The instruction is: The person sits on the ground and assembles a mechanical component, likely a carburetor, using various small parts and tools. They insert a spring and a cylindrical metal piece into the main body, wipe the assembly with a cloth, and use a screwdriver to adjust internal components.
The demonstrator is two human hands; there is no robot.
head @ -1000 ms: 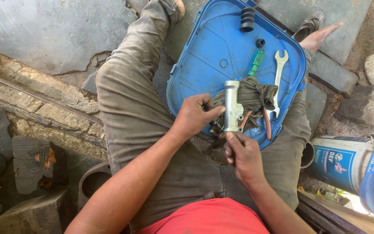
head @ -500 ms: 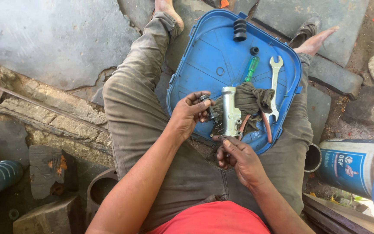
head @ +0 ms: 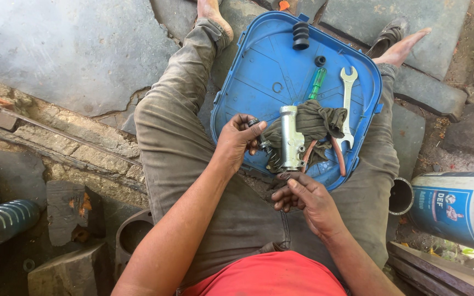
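Our left hand (head: pixel 237 140) pinches a small dark metal part (head: pixel 260 138) at the blue tray's (head: pixel 259 66) near edge, just beside the silver cylinder (head: pixel 291 137) lying on an olive rag (head: pixel 316 121). Our right hand (head: pixel 305 198) curls its fingers (head: pixel 286 183) around a small piece below the tray.

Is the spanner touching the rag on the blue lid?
Touching. The head view shows the spanner lying on the blue lid, its lower end resting over the edge of the rag.

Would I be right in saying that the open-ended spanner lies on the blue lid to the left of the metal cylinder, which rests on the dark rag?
Not quite: in the head view the spanner lies on the blue lid to the right of the metal cylinder. The cylinder does rest on the dark rag.
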